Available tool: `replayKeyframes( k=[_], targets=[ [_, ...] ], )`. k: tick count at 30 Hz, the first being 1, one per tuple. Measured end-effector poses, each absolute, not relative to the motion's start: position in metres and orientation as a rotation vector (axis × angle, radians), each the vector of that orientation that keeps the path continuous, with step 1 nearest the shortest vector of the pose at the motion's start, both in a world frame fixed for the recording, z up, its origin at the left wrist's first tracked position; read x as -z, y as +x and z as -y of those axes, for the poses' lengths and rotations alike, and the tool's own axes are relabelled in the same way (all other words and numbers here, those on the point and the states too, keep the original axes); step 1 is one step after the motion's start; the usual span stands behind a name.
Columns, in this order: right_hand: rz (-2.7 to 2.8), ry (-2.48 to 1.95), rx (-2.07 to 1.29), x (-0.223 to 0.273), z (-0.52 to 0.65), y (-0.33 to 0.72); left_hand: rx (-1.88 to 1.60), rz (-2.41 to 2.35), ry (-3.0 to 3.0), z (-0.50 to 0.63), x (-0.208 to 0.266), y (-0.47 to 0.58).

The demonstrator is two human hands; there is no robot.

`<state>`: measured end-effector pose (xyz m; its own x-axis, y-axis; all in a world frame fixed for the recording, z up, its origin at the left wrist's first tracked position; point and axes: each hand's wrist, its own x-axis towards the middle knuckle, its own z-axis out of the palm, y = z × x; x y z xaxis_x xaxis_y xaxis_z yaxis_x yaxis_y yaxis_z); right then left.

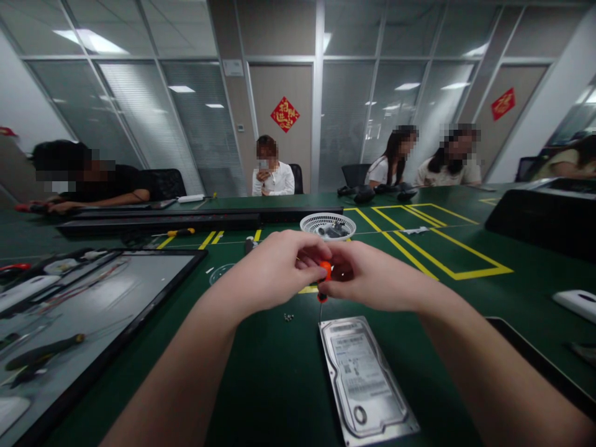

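Observation:
Both my hands meet around a small screwdriver [325, 273] with an orange and black handle. Fingers of my left hand [284, 267] close on the handle from one side, and those of my right hand [367, 273] from the other. The thin shaft points down to the far left corner of a silver hard drive [367, 379], which lies label up on the green table. Whether the tip sits in a screw is too small to tell. Several tiny screws [288, 317] lie in a little group left of the drive.
Beyond my hands stands a white basket [328, 217] with dark parts in it. At left is a large flat panel [153, 285] with tools on it, including a screwdriver with a dark handle [44, 351]. A black box [544, 211] stands at right. Several people sit across the table.

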<state>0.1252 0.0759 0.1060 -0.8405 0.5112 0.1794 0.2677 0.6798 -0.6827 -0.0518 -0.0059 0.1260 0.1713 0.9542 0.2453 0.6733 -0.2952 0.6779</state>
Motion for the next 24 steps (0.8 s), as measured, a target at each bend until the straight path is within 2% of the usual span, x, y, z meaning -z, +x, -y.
replayKeyframes(
  k=[6,14,24],
  targets=[
    [2.576,-0.663,-0.882,-0.1038,-0.0780,0.1256,-0.934,-1.673,2.012,0.0053,-0.1234,-0.0505],
    [2.607,-0.635,-0.909,-0.1072,-0.0777,0.1284,-0.885,-1.619,2.090,0.0069,-0.1281,-0.0535],
    [2.547,-0.727,-0.782,-0.1023,-0.0794,0.1268,-0.899,-1.644,2.075,0.0061,-0.1247,-0.0498]
  ],
)
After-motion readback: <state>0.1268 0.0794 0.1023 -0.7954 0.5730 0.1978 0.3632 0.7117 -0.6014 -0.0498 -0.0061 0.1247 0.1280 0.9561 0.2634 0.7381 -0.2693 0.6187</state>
